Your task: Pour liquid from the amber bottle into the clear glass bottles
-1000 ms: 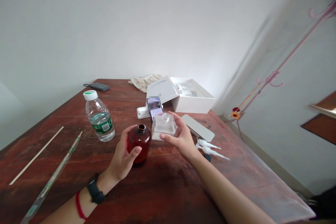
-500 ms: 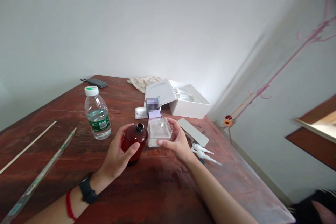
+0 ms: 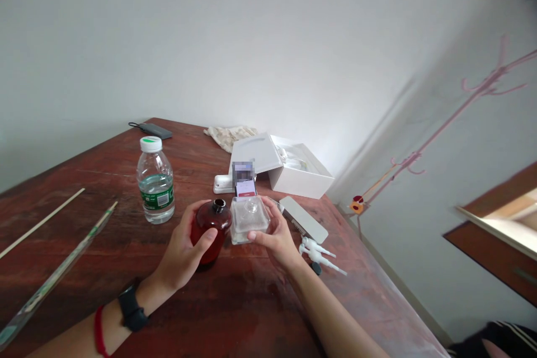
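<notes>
My left hand [image 3: 180, 247] wraps around an amber-red glass bottle [image 3: 213, 224], which has a dark open neck and stands upright. My right hand [image 3: 276, 236] holds a square clear glass bottle [image 3: 249, 219] by its side, fingers curled around it. The two bottles stand side by side, almost touching, over the reddish wooden table [image 3: 96, 179]. I cannot tell whether either bottle's base rests on the wood. A black watch and a red string circle my left wrist.
A water bottle [image 3: 155, 180] stands left of my hands. Farther left lie a thin wooden stick [image 3: 42, 221] and a long slim tube [image 3: 59, 271]. Behind are a phone [image 3: 245, 187] and an open white box [image 3: 296, 170]. White pump parts [image 3: 316, 255] lie right.
The view has drifted, so the table sits further left and lower. The clear bottle has come down and closer to the amber bottle. Both hands keep their hold.
</notes>
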The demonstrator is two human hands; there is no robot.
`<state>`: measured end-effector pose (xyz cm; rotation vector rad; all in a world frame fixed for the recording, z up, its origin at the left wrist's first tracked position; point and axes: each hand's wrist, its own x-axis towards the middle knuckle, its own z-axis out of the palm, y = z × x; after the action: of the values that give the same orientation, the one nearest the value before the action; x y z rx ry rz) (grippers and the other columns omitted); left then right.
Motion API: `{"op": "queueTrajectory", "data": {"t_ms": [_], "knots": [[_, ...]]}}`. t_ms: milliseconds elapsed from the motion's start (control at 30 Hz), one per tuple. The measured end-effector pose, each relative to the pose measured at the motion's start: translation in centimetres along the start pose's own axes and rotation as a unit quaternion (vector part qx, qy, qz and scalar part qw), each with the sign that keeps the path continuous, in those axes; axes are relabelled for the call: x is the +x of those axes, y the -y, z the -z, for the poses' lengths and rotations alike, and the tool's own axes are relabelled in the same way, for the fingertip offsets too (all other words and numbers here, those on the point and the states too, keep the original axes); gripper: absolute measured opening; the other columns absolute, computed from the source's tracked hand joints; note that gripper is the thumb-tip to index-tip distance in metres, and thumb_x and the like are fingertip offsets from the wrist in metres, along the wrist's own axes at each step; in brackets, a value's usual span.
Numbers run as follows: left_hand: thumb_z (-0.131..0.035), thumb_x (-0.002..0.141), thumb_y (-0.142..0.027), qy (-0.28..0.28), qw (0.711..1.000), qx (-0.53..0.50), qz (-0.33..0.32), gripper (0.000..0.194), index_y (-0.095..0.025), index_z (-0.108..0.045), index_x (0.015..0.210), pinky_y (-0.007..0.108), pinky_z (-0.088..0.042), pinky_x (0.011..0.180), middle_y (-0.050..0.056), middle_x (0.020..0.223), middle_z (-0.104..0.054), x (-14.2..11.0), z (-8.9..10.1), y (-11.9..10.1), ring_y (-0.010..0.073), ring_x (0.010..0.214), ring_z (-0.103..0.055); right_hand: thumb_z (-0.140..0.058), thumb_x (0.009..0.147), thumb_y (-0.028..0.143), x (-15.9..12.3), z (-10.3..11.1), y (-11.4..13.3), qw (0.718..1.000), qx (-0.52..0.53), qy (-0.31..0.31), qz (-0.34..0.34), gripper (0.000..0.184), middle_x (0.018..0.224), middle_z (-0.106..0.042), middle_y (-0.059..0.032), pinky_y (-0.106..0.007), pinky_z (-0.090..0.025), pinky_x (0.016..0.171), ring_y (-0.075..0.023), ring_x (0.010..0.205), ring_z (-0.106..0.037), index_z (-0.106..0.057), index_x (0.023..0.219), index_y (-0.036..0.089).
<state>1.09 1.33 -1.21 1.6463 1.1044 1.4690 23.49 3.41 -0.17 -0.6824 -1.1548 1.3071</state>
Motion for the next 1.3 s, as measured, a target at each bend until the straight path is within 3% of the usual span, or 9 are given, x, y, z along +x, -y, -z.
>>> {"op": "queueTrajectory", "data": {"t_ms": [200,633,800,1000,1300], "knots": [[-0.060,0.098,-0.061,-0.001,1.000,0.002,0.010,0.056,-0.019,-0.053,0.135,0.047,-0.051,0.111,0.015,0.133,-0.071,0.1,0.0,0.2,0.0334,0.125,-0.068,-0.102,0.057,0.022,-0.3,-0.1,-0.8,0.999,0.024,-0.015,-0.025,0.083,0.128,-0.078,-0.0042,-0.044,-0.062,0.098,-0.0281,0.111,-0.075,-0.067,0.132,0.034],[-0.062,0.098,-0.054,0.030,0.999,-0.013,0.005,0.053,-0.019,-0.052,0.137,0.046,-0.051,0.111,0.014,0.134,-0.072,0.0,0.0,-0.4,0.0326,0.126,-0.068,-0.100,0.065,0.025,-1.0,-1.1,-0.6,0.996,0.056,-0.054,-0.045,0.089,0.155,-0.065,-0.0059,-0.055,-0.045,0.123,-0.0339,0.144,-0.059,-0.064,0.146,0.032],[-0.063,0.099,-0.054,0.039,0.999,-0.015,0.005,0.053,-0.020,-0.051,0.138,0.046,-0.051,0.112,0.015,0.135,-0.072,0.0,0.0,-0.5,0.0329,0.127,-0.068,-0.098,0.068,0.024,-1.1,-1.1,-0.6,0.995,0.076,-0.049,-0.045,0.083,0.145,-0.071,-0.0045,-0.049,-0.051,0.118,-0.0310,0.135,-0.067,-0.064,0.143,0.034],[-0.066,0.097,-0.051,0.049,0.998,-0.027,-0.001,0.054,-0.019,-0.051,0.138,0.044,-0.052,0.111,0.015,0.136,-0.072,0.0,0.0,-0.5,0.0327,0.127,-0.069,-0.098,0.067,0.026,-1.0,-1.2,-0.5,0.995,0.077,-0.047,-0.040,0.078,0.129,-0.077,-0.0053,-0.048,-0.062,0.100,-0.0303,0.113,-0.076,-0.062,0.137,0.032],[-0.067,0.097,-0.050,0.045,0.998,-0.032,-0.008,0.053,-0.018,-0.053,0.137,0.045,-0.053,0.110,0.016,0.134,-0.072,0.1,-0.1,-0.4,0.0329,0.125,-0.069,-0.098,0.068,0.027,-1.0,-1.1,0.0,0.994,0.083,-0.037,-0.058,0.080,0.119,-0.079,-0.0042,-0.045,-0.064,0.093,-0.0282,0.103,-0.077,-0.060,0.138,0.033]]}}
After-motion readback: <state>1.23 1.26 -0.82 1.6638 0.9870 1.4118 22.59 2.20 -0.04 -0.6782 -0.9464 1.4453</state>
